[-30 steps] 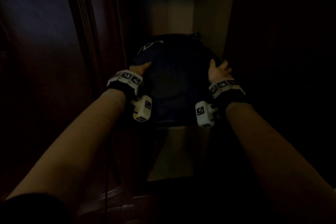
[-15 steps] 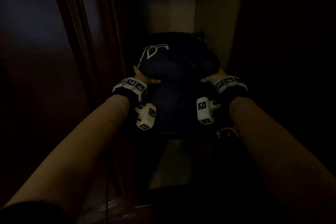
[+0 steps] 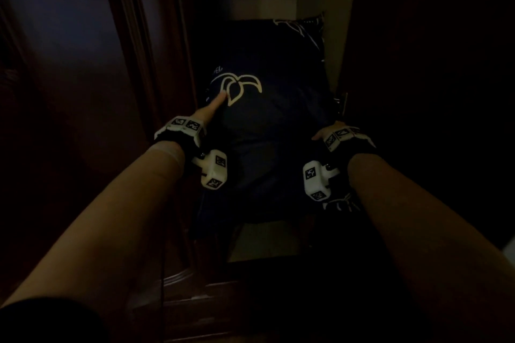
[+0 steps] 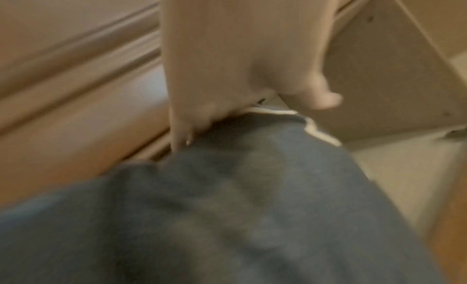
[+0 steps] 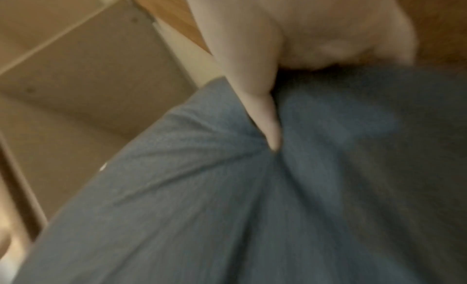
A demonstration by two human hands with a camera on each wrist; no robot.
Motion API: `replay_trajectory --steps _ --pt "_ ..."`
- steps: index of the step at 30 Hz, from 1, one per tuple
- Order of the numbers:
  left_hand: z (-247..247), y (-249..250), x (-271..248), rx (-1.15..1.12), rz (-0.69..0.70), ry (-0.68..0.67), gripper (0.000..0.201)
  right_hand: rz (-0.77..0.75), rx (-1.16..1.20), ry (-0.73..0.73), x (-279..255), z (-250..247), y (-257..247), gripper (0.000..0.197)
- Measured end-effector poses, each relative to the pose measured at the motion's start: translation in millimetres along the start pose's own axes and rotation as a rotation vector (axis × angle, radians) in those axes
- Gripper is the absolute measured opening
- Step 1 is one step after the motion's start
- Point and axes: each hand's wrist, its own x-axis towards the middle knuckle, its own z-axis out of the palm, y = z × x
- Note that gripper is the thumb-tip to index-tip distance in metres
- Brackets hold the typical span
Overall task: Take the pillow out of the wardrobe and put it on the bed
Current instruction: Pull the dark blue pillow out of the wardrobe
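A dark blue pillow [image 3: 273, 125] with a pale leaf print lies lengthwise in the narrow wardrobe opening, its near end sticking out towards me. My left hand [image 3: 207, 113] holds its left side, thumb laid on top by the leaf print and fingers pushed down along the edge [image 4: 182, 128]. My right hand [image 3: 324, 133] grips the right side, thumb [image 5: 265, 118] dug into bunched fabric [image 5: 227, 188] and fingers hidden behind the pillow. In the left wrist view the pillow [image 4: 227, 218] shows a white trimmed edge.
The dark wooden wardrobe door [image 3: 69, 92] stands open on the left, close to my left forearm. Pale inner walls [image 3: 331, 44] close in on the pillow, and a pale shelf floor [image 3: 264, 242] shows under its near end. The right side is too dark to read.
The pillow has slid out of the wardrobe towards me, showing more of its length and leaf print. Both hands came back and lower with it, and the right thumb shifted round to the side.
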Motion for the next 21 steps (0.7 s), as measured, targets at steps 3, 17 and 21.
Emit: replay_trajectory --steps 3,17,21 --pt "-12.1 -6.3 52.7 -0.07 0.046 0.062 0.125 0.044 -0.192 0.039 -8.6 -2.1 4.0 0.056" --pt "5.4 32.4 83.6 -0.1 0.049 0.076 0.066 0.064 0.604 0.329 54.9 3.4 -49.3 0.069" --pt "9.0 17.2 76.2 -0.159 0.095 0.083 0.061 0.032 0.549 0.331 56.6 12.6 -37.4 0.068"
